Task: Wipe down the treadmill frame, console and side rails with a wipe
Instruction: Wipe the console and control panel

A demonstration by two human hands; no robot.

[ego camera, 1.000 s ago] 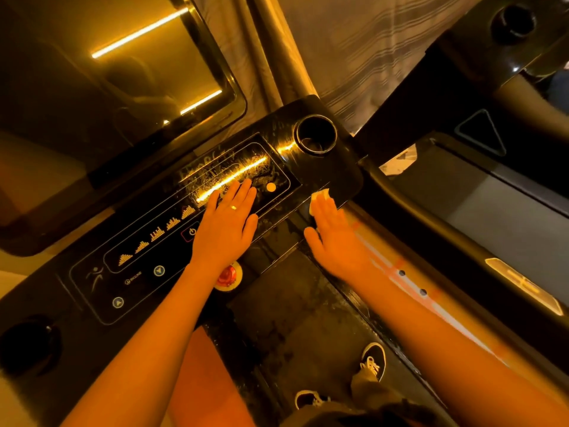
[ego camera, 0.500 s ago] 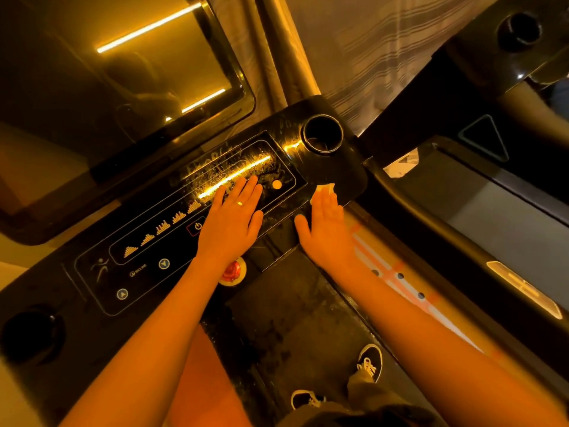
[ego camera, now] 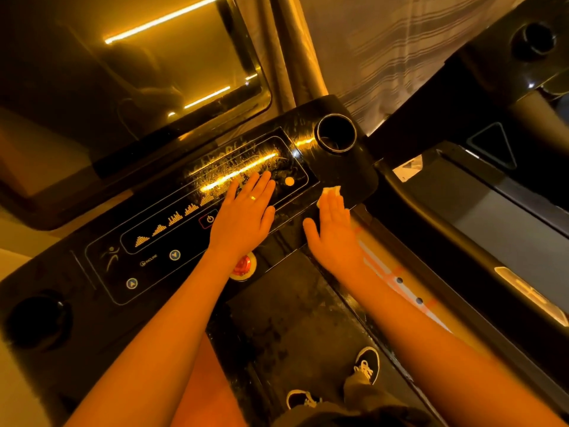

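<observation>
The right hand (ego camera: 334, 238) lies flat on the glossy black console (ego camera: 345, 177), palm down. Its fingers (ego camera: 336, 208) are straight and held close together, with the thumb spread out to the side. The pale, crumpled wipe (ego camera: 331, 192) is pressed under the fingertips. Only its far edge shows, sticking out just beyond them. It sits on the right part of the console, near the round cup holder (ego camera: 335, 135) and just right of the control panel (ego camera: 184, 217).

The left hand (ego camera: 243, 218) rests flat on the control panel, apart from the wipe. Its fingers (ego camera: 261, 189) are straight and together, one wearing a ring (ego camera: 253, 197), and the tips reach a streaky bright reflection. A red button (ego camera: 244, 267) shows just beside the left wrist. A dark screen (ego camera: 138, 87) stands above the console. Two dark shoes (ego camera: 367, 363) stand on the belt (ego camera: 292, 318) below.
</observation>
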